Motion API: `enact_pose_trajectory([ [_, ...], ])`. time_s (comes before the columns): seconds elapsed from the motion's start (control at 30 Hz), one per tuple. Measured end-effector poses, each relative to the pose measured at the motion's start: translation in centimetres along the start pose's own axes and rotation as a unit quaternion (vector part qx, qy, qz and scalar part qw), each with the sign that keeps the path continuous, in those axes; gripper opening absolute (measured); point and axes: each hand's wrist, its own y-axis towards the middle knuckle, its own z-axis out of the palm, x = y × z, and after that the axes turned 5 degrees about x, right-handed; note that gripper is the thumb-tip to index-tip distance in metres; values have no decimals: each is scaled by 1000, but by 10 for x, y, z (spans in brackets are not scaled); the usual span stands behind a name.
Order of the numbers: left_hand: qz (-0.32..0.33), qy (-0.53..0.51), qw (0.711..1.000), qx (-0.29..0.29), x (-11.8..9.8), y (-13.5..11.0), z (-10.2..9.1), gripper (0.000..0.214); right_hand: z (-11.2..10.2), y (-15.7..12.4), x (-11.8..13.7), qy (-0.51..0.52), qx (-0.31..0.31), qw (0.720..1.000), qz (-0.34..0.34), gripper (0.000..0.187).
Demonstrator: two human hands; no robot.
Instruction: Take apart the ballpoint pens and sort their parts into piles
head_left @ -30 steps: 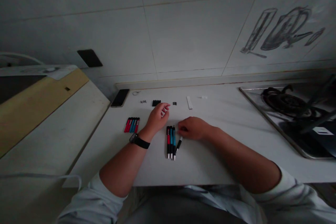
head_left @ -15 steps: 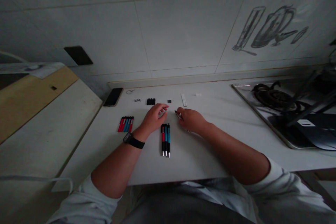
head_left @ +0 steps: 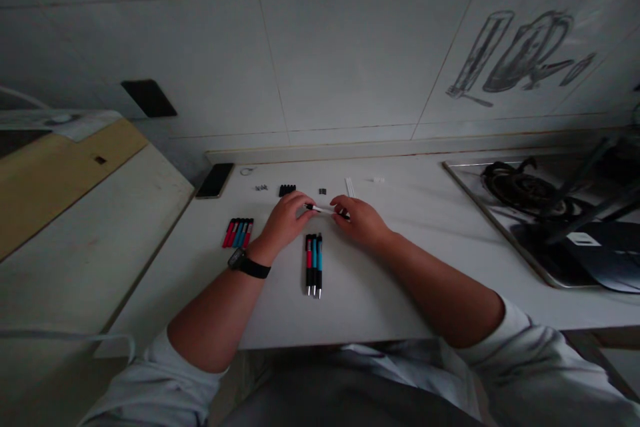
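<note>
Head view: one white-and-black pen piece [head_left: 324, 211], which left hand [head_left: 286, 217] and right hand [head_left: 364, 220] are pinching near opposite ends, over the counter [head_left: 285, 323]; three pens [head_left: 314, 268], seemingly complete, are lying nearer; coloured barrels [head_left: 242, 232], black pieces [head_left: 287, 190], white rods [head_left: 349, 187] are lying separate, apparently unassembled.

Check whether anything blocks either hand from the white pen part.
Nothing visible does: the left hand and right hand each hold the pen part, near opposite ends. The three coloured pens lie clear of it.
</note>
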Motion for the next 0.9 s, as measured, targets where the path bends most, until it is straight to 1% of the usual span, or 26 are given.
enact_pose_trajectory([
  [0.1, -30, 13, 999, -39, 4, 0, -3, 9, -5, 3, -6, -6, -16, 1000, 25, 18],
  [0.17, -33, 16, 998, -45, 5, -1, -4, 11, -7, 5, -9, -2, -26, 999, 31, 18],
  [0.3, -22, 16, 999, -38, 6, -2, -4, 13, -8, 5, -12, -9, -33, 999, 24, 22],
  [0.47, -14, 16, 1000, -14, 5, -1, -6, 15, -10, 5, -12, -20, -30, 999, 25, 25],
  [0.77, -31, 15, 999, -18, 2, -2, -7, 12, -9, 6, -14, -25, -32, 999, 13, 27],
  [0.9, -43, 4, 999, -33, 2, -2, -6, 16, -9, 6, -14, -28, -23, 999, 6, 26],
])
